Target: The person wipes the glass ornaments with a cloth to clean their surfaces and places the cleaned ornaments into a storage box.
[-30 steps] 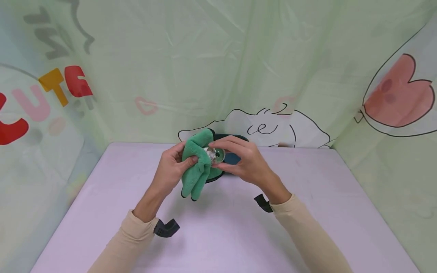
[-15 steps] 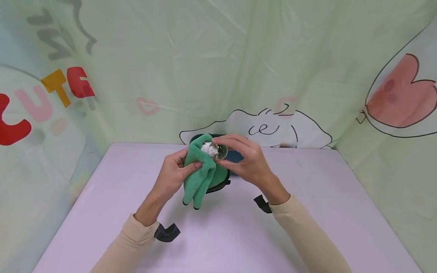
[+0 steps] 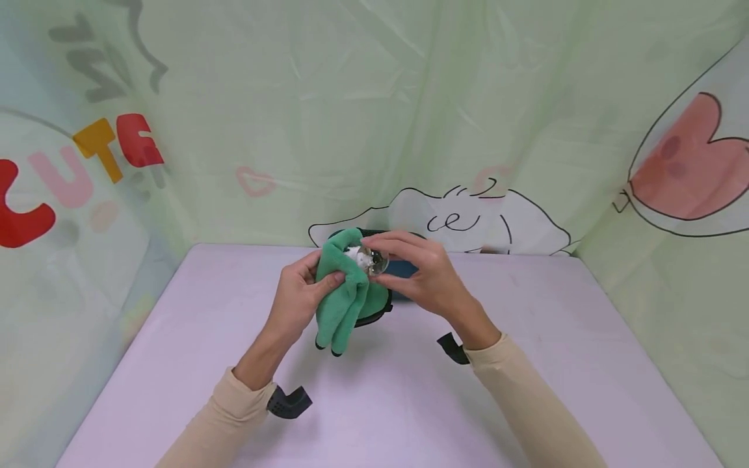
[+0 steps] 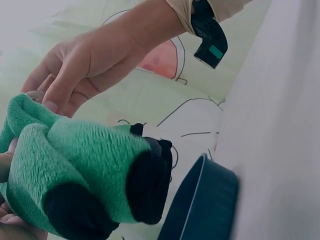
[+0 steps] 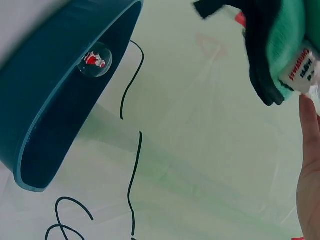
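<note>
My left hand (image 3: 295, 292) grips a plush green cloth (image 3: 336, 312) with dark edging, bunched around the white base of a small snow globe. Between the fingertips and thumb of my right hand (image 3: 430, 273) is the clear ball of that snow globe (image 3: 380, 262). Red and black lettering marks its white base (image 5: 301, 68) in the right wrist view, against the cloth. In the left wrist view the cloth (image 4: 95, 145) covers most of the globe. Both hands are raised above the table.
Behind the hands a dark blue bin (image 5: 35, 95) stands at the table's back edge. Inside it shows a clear ball with a red and white figure (image 5: 95, 60). A printed curtain (image 3: 351, 130) hangs behind the lilac table (image 3: 380, 403).
The cloth and globe have shifted slightly down and right since the first frame, and more of the white base shows. Both hands keep their hold.
</note>
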Demonstrator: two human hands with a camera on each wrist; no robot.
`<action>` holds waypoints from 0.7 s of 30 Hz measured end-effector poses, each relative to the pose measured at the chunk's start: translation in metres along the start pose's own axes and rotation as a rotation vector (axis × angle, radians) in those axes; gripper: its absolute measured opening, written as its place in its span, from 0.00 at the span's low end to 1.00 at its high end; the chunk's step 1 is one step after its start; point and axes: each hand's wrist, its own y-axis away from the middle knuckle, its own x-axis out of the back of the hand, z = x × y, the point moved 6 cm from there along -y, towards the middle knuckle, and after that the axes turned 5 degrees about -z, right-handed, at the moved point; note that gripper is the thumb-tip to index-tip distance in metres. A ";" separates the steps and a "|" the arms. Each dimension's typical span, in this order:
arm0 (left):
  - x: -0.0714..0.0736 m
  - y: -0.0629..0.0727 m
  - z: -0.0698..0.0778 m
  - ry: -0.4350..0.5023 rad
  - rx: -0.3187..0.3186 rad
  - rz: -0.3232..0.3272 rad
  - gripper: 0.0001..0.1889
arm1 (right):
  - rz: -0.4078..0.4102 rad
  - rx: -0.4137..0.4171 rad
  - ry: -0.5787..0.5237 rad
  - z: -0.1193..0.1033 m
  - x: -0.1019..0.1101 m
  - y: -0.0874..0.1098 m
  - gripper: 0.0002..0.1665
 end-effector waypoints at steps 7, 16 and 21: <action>0.004 -0.002 0.002 0.012 0.005 0.029 0.22 | -0.075 -0.015 -0.034 0.000 -0.003 0.001 0.37; 0.011 -0.006 0.000 0.035 0.045 0.033 0.23 | -0.169 0.056 0.008 -0.003 -0.006 0.001 0.38; 0.013 -0.007 0.003 0.056 0.026 0.033 0.23 | -0.169 0.089 -0.011 -0.004 -0.005 0.002 0.33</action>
